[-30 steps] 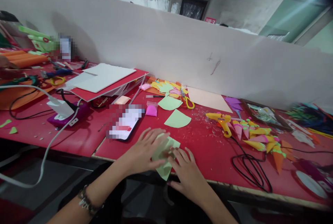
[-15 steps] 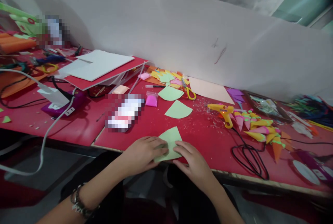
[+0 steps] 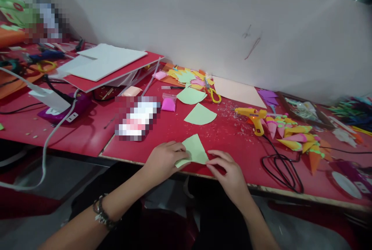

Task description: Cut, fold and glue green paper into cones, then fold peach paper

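Observation:
A light green paper sector (image 3: 195,147) is between my hands at the table's front edge, its point facing away from me and its near edge bowed. My left hand (image 3: 165,159) grips the left corner, fingers over the paper and thumb near the front edge. At the right corner, my right hand (image 3: 225,166) pinches the paper between thumb and fingertips. Just beyond lies another green paper sector (image 3: 201,114), flat on the red table. A further green paper piece (image 3: 191,96) rests behind that one.
To the right are a yellow glue gun (image 3: 252,118) with a looped black cord (image 3: 280,172), and several small paper cones (image 3: 299,137). A blurred-out phone-like object (image 3: 138,118) and a pink packet (image 3: 169,103) lie left. Yellow-handled scissors (image 3: 214,96) lie by paper scraps (image 3: 186,76).
My right hand has shifted from the paper's right side to its right corner. The near edge now bows up, with the left corner curled in my left hand. The camera view has tilted down slightly.

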A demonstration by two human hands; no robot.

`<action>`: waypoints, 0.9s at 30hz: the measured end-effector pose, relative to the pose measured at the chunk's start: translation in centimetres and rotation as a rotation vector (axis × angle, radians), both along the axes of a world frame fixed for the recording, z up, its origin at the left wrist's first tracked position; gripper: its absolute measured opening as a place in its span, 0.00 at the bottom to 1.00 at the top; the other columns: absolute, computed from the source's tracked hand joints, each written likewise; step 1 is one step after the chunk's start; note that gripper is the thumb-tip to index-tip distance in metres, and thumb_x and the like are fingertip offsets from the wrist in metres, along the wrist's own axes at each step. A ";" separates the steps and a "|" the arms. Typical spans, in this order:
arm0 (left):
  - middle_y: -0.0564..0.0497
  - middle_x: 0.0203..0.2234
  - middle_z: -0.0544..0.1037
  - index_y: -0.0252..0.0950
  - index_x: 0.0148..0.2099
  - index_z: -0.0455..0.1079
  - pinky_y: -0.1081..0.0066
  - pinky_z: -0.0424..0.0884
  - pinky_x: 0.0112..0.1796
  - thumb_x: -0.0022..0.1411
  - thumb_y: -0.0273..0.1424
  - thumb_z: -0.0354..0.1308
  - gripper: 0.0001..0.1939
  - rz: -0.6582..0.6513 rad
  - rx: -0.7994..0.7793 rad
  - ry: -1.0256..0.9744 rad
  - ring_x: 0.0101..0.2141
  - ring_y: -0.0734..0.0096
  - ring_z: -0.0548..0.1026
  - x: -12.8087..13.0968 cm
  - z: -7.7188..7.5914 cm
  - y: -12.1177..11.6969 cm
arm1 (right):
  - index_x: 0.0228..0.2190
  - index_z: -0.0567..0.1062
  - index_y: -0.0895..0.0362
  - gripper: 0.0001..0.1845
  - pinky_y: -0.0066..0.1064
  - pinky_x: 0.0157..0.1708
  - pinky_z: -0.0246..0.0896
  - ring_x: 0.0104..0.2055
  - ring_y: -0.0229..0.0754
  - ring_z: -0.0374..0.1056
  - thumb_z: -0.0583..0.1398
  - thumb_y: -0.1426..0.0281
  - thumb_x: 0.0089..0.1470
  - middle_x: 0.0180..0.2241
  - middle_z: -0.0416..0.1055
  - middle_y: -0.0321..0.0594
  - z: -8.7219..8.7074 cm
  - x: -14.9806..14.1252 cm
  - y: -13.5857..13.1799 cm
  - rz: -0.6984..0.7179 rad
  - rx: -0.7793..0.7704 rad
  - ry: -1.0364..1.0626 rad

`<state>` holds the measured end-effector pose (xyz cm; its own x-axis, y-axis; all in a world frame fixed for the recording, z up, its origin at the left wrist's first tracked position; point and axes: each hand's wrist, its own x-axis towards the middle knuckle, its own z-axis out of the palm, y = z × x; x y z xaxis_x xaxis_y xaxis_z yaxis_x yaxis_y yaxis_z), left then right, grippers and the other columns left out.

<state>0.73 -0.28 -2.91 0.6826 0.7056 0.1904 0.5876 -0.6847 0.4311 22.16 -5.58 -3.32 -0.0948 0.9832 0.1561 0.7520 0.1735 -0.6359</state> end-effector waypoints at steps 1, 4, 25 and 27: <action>0.53 0.34 0.72 0.43 0.40 0.70 0.73 0.63 0.34 0.61 0.37 0.46 0.12 0.005 -0.002 -0.019 0.35 0.71 0.68 0.0 -0.1 0.0 | 0.25 0.73 0.53 0.08 0.39 0.46 0.54 0.44 0.44 0.62 0.55 0.67 0.50 0.41 0.68 0.39 -0.1 -0.1 -0.1 -0.038 0.015 -0.016; 0.52 0.33 0.73 0.42 0.39 0.70 0.73 0.63 0.35 0.60 0.36 0.48 0.11 0.023 -0.004 -0.077 0.35 0.71 0.69 -0.1 -0.7 0.1 | 0.23 0.71 0.54 0.08 0.44 0.48 0.50 0.43 0.45 0.62 0.56 0.66 0.49 0.41 0.69 0.40 -0.3 -0.4 -0.3 -0.123 0.057 -0.050; 0.53 0.31 0.74 0.40 0.34 0.72 0.74 0.64 0.34 0.58 0.34 0.51 0.09 0.051 -0.042 -0.158 0.33 0.72 0.70 -0.1 -1.1 0.3 | 0.31 0.69 0.54 0.07 0.36 0.41 0.56 0.40 0.43 0.61 0.52 0.73 0.50 0.36 0.66 0.41 0.0 -1.7 -0.4 -0.078 0.087 -0.015; 0.52 0.30 0.73 0.40 0.34 0.72 0.74 0.63 0.33 0.58 0.34 0.52 0.09 0.067 -0.047 -0.157 0.33 0.72 0.69 -0.1 -1.1 0.3 | 0.29 0.69 0.54 0.05 0.36 0.40 0.56 0.39 0.43 0.60 0.53 0.71 0.51 0.36 0.66 0.40 -0.1 -2.3 -0.3 -0.080 0.089 -0.068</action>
<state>0.66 0.02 -3.98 0.5981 0.7591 0.2569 0.5542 -0.6233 0.5517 19.86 -5.92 -3.46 -0.0297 0.9706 0.2390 0.8064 0.1645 -0.5680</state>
